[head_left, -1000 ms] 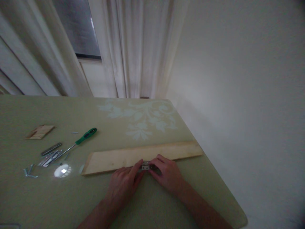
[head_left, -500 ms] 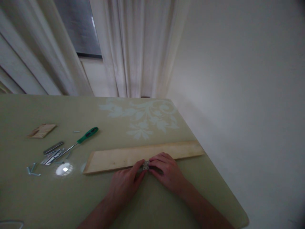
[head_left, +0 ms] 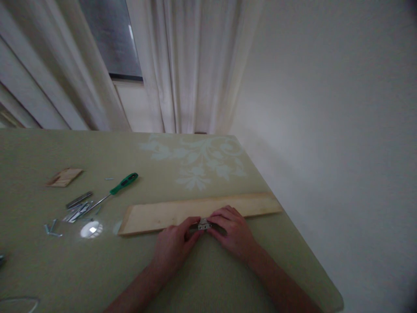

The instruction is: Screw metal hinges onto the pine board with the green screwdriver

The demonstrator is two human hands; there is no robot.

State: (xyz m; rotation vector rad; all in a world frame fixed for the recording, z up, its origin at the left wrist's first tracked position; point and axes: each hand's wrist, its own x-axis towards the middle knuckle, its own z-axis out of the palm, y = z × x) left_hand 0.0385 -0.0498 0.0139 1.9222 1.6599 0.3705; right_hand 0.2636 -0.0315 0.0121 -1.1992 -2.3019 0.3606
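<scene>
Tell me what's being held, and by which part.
A small metal piece, pinched at its left end by the left hand and its right end by the right hand.

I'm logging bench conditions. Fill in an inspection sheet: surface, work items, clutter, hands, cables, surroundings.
Surface: green tabletop, pale floral pattern toward the far end.
Work items: small metal piece with holes, beside wooden board; contact unclear.
Clutter: green-handled screwdriver, screws, flat metal pieces, small wood piece, all toward the left.
Hands: left hand and right hand both grip the small metal piece.
Cables: thin loop lower left; cable or not, unclear.
Surroundings: curtains, window, wall.
</scene>
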